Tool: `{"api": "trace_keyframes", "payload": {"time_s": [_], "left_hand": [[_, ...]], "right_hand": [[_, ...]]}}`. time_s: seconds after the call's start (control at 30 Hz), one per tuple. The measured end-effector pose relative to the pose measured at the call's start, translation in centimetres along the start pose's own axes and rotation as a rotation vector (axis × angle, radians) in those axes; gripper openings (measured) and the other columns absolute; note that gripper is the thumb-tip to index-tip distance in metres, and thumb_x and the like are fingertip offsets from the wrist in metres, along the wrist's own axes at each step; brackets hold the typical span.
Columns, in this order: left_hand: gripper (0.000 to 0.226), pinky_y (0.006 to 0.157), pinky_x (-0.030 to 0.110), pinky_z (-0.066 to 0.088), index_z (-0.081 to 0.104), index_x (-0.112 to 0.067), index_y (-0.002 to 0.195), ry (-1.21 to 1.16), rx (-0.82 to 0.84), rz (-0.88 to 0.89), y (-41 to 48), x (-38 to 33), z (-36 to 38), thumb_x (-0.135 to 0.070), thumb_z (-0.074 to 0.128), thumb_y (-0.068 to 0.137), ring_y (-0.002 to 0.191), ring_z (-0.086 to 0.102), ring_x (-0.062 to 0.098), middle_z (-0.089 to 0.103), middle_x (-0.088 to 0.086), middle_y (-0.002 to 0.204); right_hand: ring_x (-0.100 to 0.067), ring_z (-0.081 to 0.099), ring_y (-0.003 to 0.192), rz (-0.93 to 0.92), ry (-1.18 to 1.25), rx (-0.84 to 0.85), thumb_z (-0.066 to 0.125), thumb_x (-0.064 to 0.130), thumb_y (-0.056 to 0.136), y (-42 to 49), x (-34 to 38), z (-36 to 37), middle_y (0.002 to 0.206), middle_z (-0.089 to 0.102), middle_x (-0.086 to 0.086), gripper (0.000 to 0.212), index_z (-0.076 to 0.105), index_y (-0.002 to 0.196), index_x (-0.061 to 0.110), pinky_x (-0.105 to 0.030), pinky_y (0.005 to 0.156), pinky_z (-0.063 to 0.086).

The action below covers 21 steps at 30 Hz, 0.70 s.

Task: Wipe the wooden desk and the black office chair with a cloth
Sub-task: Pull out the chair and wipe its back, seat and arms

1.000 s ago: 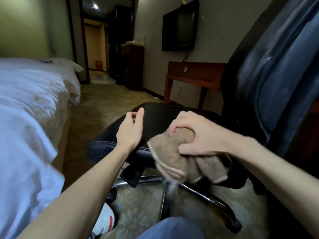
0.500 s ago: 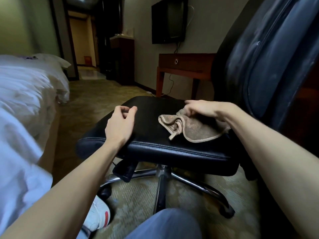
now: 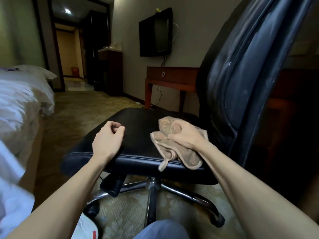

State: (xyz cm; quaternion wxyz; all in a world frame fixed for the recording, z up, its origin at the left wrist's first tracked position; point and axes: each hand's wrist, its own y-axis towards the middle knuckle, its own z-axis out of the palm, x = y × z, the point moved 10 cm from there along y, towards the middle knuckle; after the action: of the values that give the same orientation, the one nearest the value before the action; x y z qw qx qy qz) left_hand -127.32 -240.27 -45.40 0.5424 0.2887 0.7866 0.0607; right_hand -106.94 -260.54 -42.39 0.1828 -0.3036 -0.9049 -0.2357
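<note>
Black leather covers the seat of the office chair (image 3: 138, 128), and the tan cloth (image 3: 172, 152) lies bunched on its right half, one corner drooping over the front edge. The right hand (image 3: 187, 135) sits on top of it, fingers curled into the folds and gripping them, while the left hand (image 3: 107, 140) rests on the seat's front left part, fingers loosely curled around nothing. The wooden desk (image 3: 172, 75) stands well apart against the far wall.
</note>
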Motion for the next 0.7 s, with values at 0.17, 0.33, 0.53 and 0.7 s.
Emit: {"api": "trace_keyframes", "payload": {"time_s": [0.17, 0.33, 0.53, 0.7], "left_hand": [[0.023, 0.100, 0.040, 0.045, 0.063, -0.030, 0.109, -0.046, 0.021, -0.041, 0.4, 0.6, -0.1, -0.041, 0.045, 0.099, 0.109, 0.062, 0.018, 0.076, -0.012, 0.102], [0.024, 0.098, 0.039, 0.045, 0.064, -0.029, 0.107, -0.062, 0.019, -0.049, 0.6, 0.5, 0.0, -0.043, 0.046, 0.099, 0.106, 0.062, 0.015, 0.075, -0.017, 0.095], [0.024, 0.096, 0.038, 0.046, 0.064, -0.031, 0.105, -0.044, 0.008, -0.033, 0.0, 0.4, 0.1, -0.047, 0.048, 0.098, 0.103, 0.063, 0.013, 0.075, -0.017, 0.094], [0.027, 0.089, 0.035, 0.041, 0.064, -0.031, 0.106, 0.000, 0.011, -0.024, -0.3, 0.0, 0.4, -0.051, 0.046, 0.099, 0.101, 0.061, 0.013, 0.074, -0.015, 0.098]], "right_hand": [[-0.001, 0.056, 0.089, -0.168, 0.023, 0.202, 0.071, 0.052, 0.066, -4.3, 5.8, 1.3, 0.102, 0.060, 0.018, 0.044, 0.063, 0.108, 0.046, -0.012, 0.070, 0.036], [-0.023, 0.056, 0.109, -0.368, -0.201, 0.000, 0.071, 0.035, 0.077, -5.0, 10.9, -2.6, 0.113, 0.060, 0.004, 0.034, 0.057, 0.108, 0.034, -0.040, 0.083, 0.049], [-0.043, 0.013, 0.152, -0.106, -0.931, 0.002, 0.075, 0.052, 0.080, 1.2, 9.3, -4.5, 0.163, 0.021, -0.021, 0.094, 0.029, 0.155, 0.019, -0.073, 0.114, 0.017], [-0.040, 0.008, 0.156, 0.174, -0.459, 0.191, 0.056, 0.085, 0.074, 5.6, 1.1, -1.9, 0.169, 0.015, -0.015, 0.111, 0.025, 0.160, 0.024, -0.066, 0.121, 0.017]]}}
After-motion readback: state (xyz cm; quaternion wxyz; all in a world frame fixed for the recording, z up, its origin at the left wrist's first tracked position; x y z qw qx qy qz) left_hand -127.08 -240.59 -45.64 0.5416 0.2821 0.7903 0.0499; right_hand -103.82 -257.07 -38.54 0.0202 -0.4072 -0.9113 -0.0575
